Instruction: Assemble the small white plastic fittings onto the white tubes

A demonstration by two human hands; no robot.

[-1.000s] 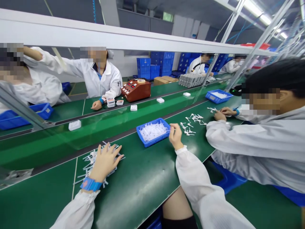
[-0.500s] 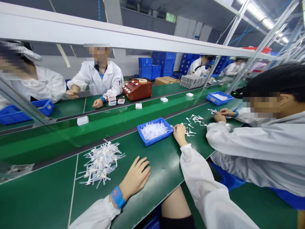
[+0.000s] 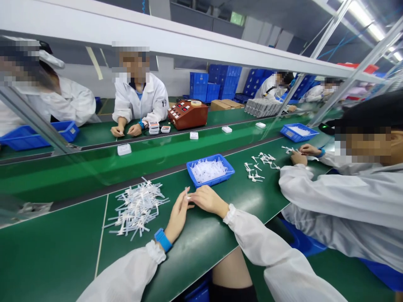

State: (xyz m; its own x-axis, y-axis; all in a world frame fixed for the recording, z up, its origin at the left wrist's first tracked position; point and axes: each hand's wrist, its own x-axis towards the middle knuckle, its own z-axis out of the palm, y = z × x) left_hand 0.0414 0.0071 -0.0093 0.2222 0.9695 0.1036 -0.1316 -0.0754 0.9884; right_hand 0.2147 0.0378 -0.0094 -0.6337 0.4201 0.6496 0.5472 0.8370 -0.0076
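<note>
My left hand (image 3: 178, 214) and my right hand (image 3: 206, 198) meet over the green bench, fingertips together around a small white plastic part (image 3: 188, 193). Both hands are pinched closed on it. A loose heap of white plastic sticks (image 3: 137, 206) lies just left of my left hand. A blue tray (image 3: 210, 169) filled with more white parts sits just beyond my right hand. A blue wristband is on my left wrist.
A co-worker in a white coat at my right handles small white parts (image 3: 260, 164) scattered on the bench. A green conveyor belt (image 3: 94, 170) carries white boxes. Across it sit other workers beside a red-brown control box (image 3: 187, 113) and blue bins (image 3: 31, 136).
My left hand left the heap of sticks and swung right. My right hand drew back from the blue tray's right side. They now meet in front of the tray.
</note>
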